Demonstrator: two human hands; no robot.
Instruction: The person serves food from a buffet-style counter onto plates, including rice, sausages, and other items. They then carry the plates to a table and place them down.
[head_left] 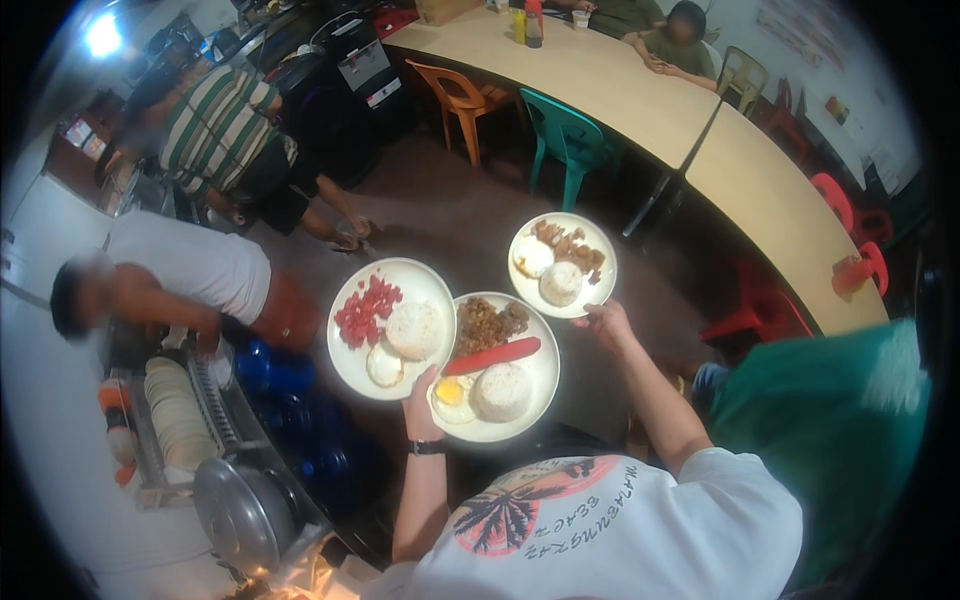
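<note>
My left hand, with a dark band on its wrist, grips two round cream plates side by side, its thumb at their rims and its other fingers mostly hidden below. The left plate bears pinkish-red chopped meat, a rice mound and an egg. The middle plate has brown minced food, a red sausage, a fried egg and a rice mound. Farther right, my right hand pinches the near rim of a third plate, which carries rice, an egg and browned pieces.
A long pale table curves across the far right, with a teal chair and an orange chair before it. Two people stand at the left counter, near stacked plates and blue containers. Someone in green is close on my right.
</note>
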